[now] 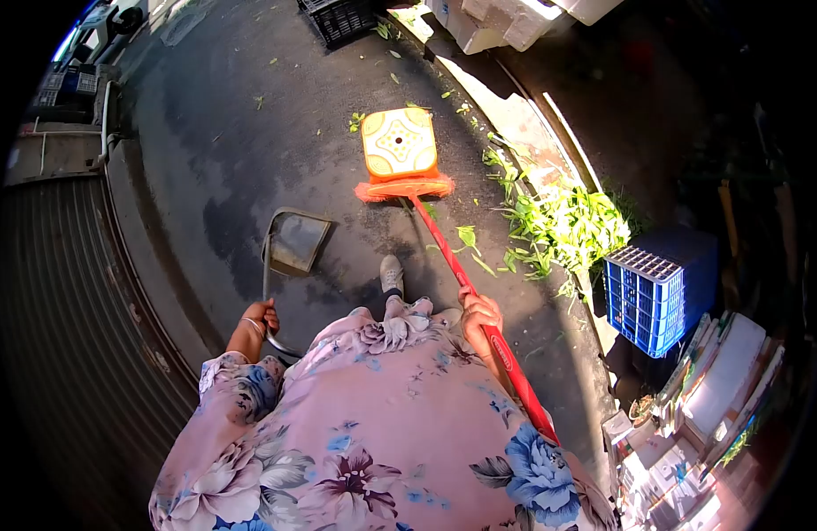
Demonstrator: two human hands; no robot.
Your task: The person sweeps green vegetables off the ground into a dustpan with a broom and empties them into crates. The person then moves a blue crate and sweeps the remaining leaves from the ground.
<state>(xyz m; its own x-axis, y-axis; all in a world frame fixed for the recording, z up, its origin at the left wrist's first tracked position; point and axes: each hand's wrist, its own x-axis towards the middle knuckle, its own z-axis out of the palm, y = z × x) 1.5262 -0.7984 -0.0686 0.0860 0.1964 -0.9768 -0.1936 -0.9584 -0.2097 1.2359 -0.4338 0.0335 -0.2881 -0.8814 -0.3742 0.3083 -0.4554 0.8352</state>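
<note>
My right hand [481, 317] is wrapped round the red handle of a broom [444, 248]. Its orange bristle head points away from me, right against the near side of an orange and white plastic stool [399, 143]; whether they touch I cannot tell. My left hand [262, 317] is closed on the bent metal handle of a long-handled dustpan [300, 241]. The dustpan's pan lies at ground level to the left of my foot, and no leaves show in it. A few green leaves [467, 237] lie on the ground just right of the broom handle.
A heap of green leaves [572, 226] lies along the right kerb, beside a blue plastic crate [643, 296]. Stacked boards and boxes [718, 389] stand at lower right. A black crate [338, 19] and white foam boxes [501, 22] are ahead. A ribbed shutter [63, 274] borders the left.
</note>
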